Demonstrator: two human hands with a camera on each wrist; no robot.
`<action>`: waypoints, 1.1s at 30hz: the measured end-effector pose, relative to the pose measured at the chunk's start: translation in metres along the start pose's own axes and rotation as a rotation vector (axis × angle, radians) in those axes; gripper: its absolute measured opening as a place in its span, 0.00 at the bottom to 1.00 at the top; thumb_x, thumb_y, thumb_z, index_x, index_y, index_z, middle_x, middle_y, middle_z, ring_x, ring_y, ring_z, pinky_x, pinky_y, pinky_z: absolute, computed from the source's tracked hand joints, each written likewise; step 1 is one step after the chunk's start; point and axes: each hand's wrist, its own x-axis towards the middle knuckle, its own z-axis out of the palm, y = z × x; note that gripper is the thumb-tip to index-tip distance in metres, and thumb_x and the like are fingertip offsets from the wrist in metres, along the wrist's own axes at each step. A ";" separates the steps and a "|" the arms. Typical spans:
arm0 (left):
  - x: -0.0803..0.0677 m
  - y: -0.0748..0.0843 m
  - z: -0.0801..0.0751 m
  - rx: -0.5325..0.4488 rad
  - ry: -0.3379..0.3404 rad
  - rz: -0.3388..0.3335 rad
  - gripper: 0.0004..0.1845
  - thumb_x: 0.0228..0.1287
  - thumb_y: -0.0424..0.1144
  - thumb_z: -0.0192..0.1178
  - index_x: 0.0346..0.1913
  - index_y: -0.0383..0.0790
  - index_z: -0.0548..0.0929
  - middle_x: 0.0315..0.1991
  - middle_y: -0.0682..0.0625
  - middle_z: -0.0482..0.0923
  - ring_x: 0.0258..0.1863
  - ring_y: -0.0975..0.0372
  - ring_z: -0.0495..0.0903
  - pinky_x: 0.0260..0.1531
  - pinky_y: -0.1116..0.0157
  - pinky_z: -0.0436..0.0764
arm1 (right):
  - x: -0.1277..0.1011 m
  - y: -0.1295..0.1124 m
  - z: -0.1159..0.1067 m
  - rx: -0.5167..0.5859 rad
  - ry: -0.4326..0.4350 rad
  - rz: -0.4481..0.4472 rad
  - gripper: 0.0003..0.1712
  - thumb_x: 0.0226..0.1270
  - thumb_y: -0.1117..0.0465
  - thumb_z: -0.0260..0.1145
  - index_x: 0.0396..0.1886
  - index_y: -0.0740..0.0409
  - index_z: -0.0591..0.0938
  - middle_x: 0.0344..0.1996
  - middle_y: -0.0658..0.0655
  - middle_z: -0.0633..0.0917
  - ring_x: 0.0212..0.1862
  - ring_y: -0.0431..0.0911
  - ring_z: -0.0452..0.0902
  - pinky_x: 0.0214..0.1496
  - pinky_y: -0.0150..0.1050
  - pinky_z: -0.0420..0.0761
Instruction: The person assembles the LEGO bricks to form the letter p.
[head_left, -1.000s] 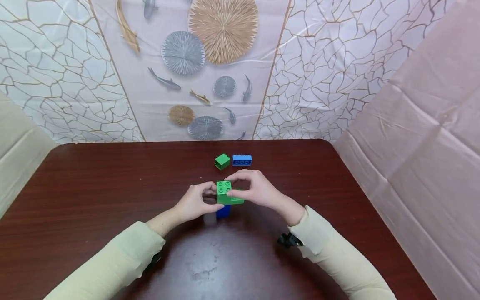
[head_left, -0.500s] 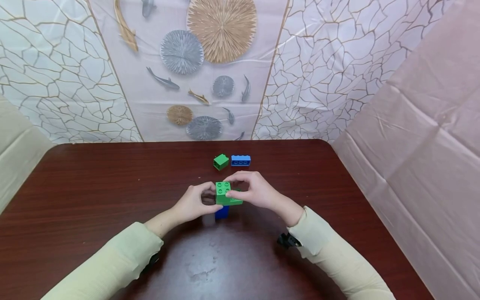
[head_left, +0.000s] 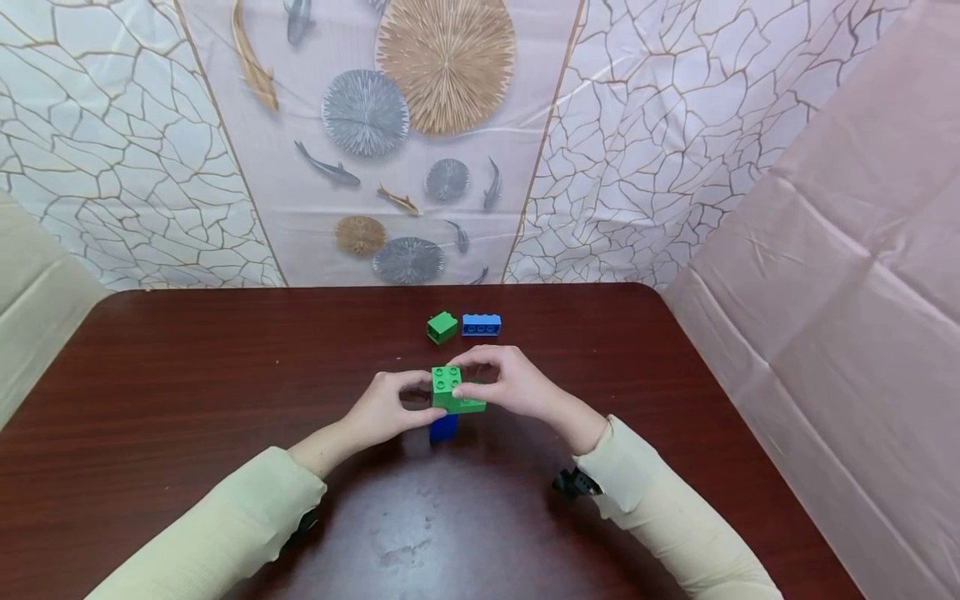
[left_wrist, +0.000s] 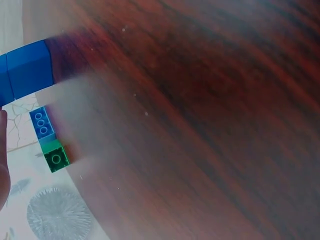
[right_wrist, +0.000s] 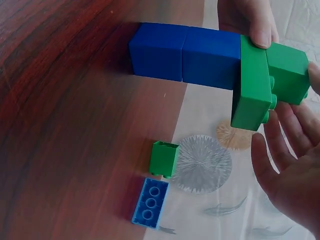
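A stack of plastic building bricks stands upright on the table in the middle of the head view. Two blue bricks (right_wrist: 210, 55) form its lower part; the lowest touches the tabletop. Across them lies a longer green brick (right_wrist: 252, 85), jutting out to the right. On its left end sits a square green brick (head_left: 446, 377) with studs on top. My left hand (head_left: 384, 407) holds the longer green brick's left end between thumb and fingers. With thumb in front and fingers behind, my right hand (head_left: 516, 385) pinches the square green brick. The left fingertips are partly hidden.
Behind the stack, a loose green brick (head_left: 442, 327) lies on its side beside a lighter blue brick (head_left: 482, 325) with its hollow underside showing. The dark wooden table (head_left: 187, 358) ends at a patterned cloth backdrop (head_left: 420, 183). Another cloth (head_left: 825, 317) hangs along the right side.
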 end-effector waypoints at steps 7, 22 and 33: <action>0.002 0.001 -0.001 -0.030 0.003 -0.037 0.17 0.52 0.41 0.68 0.46 0.43 0.82 0.42 0.51 0.85 0.42 0.64 0.83 0.45 0.69 0.82 | 0.013 0.016 -0.015 0.079 -0.006 0.067 0.16 0.62 0.58 0.64 0.48 0.57 0.82 0.44 0.58 0.85 0.40 0.42 0.79 0.42 0.32 0.79; -0.001 -0.001 -0.001 0.000 0.041 -0.046 0.18 0.52 0.42 0.69 0.46 0.41 0.82 0.41 0.48 0.85 0.42 0.62 0.84 0.44 0.64 0.82 | 0.086 0.074 -0.019 -0.006 0.220 0.226 0.28 0.58 0.63 0.67 0.59 0.58 0.73 0.59 0.60 0.76 0.62 0.54 0.70 0.64 0.50 0.70; -0.001 0.000 0.004 0.006 0.053 -0.032 0.17 0.51 0.41 0.69 0.45 0.41 0.82 0.40 0.49 0.85 0.41 0.62 0.84 0.43 0.69 0.82 | 0.110 0.086 -0.005 -0.350 0.065 0.205 0.31 0.56 0.63 0.68 0.62 0.57 0.72 0.61 0.58 0.73 0.65 0.52 0.64 0.65 0.47 0.69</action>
